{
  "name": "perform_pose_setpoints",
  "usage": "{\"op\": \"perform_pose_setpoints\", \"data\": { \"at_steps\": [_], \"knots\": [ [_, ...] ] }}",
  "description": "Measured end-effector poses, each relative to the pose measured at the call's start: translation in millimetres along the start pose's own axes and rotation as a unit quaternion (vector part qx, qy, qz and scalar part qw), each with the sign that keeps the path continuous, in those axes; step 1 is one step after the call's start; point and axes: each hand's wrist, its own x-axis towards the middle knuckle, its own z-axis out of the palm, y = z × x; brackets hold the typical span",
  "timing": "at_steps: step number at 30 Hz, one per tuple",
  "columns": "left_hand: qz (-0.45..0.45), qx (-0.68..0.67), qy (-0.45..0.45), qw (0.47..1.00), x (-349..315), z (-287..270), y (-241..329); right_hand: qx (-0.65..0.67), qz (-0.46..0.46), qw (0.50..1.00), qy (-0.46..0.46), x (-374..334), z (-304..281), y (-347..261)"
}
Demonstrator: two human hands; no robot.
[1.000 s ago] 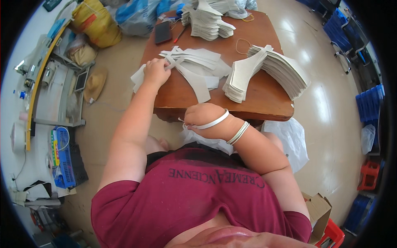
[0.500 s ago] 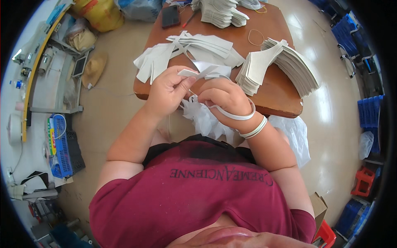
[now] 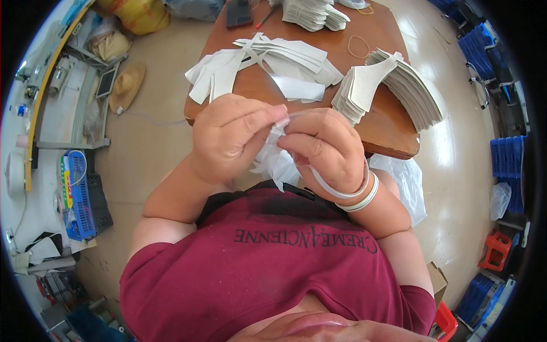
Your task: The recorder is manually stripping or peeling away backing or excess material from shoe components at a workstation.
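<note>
In front of my belly, both hands meet at chest-width, just short of the table's near edge. My left hand is closed, thumb and forefinger pinching a thin white piece. Close beside it, my right hand has its fingers curled at the same piece; what its fingertips grip is partly hidden. A narrow white band runs from under the right palm round to the wrist, where several white bands sit. Below the hands hangs crumpled white thin plastic.
On the brown table lie loose white cut pieces, a curved stack of pieces, another stack, a phone and a rubber band. Blue baskets and a red stool stand right; a straw hat lies left.
The white flat strip that stuck up from my left fingers no longer shows there. My left hand has turned and its fingertips meet the right hand's; my right hand has come slightly lower.
</note>
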Motion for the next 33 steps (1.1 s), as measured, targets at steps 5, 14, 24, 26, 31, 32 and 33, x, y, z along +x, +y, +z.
{"op": "perform_pose_setpoints", "data": {
  "at_steps": [5,14,24,26,31,32,33],
  "knots": [
    [-0.015,-0.025,-0.030,0.999,-3.4,3.7,2.4,0.007,0.053,0.998,0.036,-0.2,-2.5,0.9],
    [-0.049,-0.034,-0.047,0.997,-2.2,12.4,6.0,-0.019,0.072,0.996,0.052,-4.8,-3.1,3.5],
    [-0.019,-0.030,-0.034,0.999,-3.5,17.8,7.8,-0.021,0.074,0.995,0.061,-8.6,-3.4,6.1],
    [-0.017,-0.034,-0.030,0.999,-3.6,19.3,9.6,-0.070,0.029,0.993,0.092,-10.8,0.8,9.3],
    [0.008,0.003,-0.014,1.000,-6.8,22.8,8.9,-0.016,0.114,0.990,0.081,-6.4,-0.8,-0.7],
    [0.008,0.003,-0.014,1.000,-6.3,20.8,8.2,0.042,0.185,0.980,0.057,-3.0,-3.9,-2.4],
    [0.048,0.020,-0.029,0.998,-5.2,17.5,7.4,0.043,0.185,0.980,0.056,1.0,-10.2,-2.9]
  ]
}}
